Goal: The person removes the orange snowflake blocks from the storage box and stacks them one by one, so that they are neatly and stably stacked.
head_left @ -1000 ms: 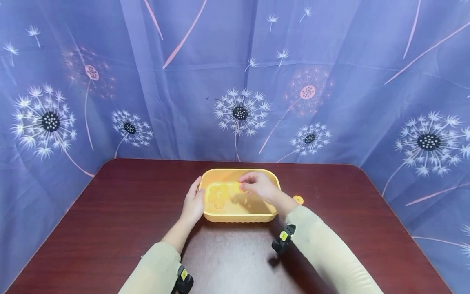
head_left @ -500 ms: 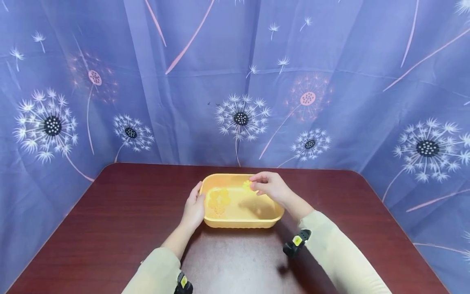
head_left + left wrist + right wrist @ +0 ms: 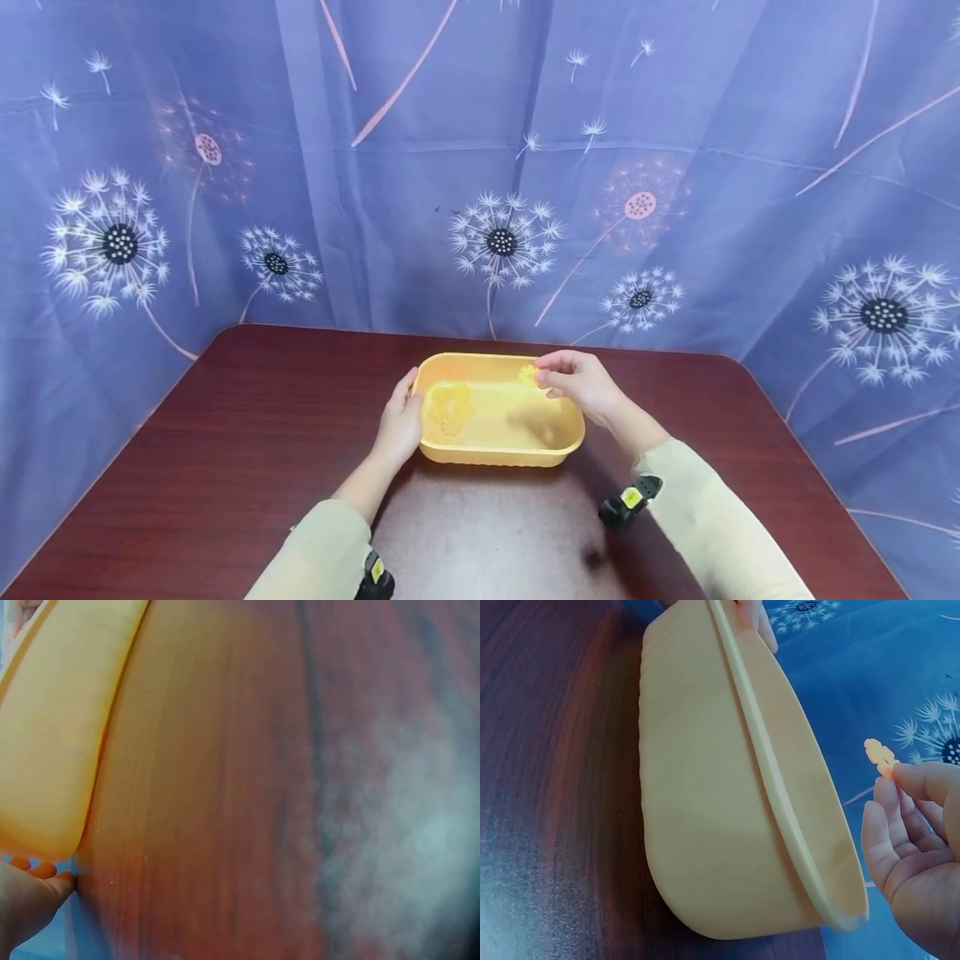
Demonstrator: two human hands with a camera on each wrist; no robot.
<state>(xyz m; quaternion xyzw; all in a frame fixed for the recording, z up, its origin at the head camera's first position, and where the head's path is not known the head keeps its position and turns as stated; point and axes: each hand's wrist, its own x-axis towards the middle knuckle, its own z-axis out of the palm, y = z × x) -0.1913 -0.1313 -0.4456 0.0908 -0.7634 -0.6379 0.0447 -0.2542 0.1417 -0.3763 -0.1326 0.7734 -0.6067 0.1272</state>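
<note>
A blue curtain (image 3: 420, 208) is hanging behind the desk (image 3: 247, 450). At lower centre, the left hand (image 3: 400, 421) is gripping the yellow basin (image 3: 498, 457); at its upper right, the right hand (image 3: 588, 387) is pinching a small yellow piece (image 3: 528, 376) between closed fingers (image 3: 887, 801).

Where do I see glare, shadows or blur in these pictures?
Head view: pale glare on the near table, soft shadow inside the yellow tub below the right hand; left wrist view: whitish haze at right, table blurred; right wrist view: pinched piece brightly lit.
</note>
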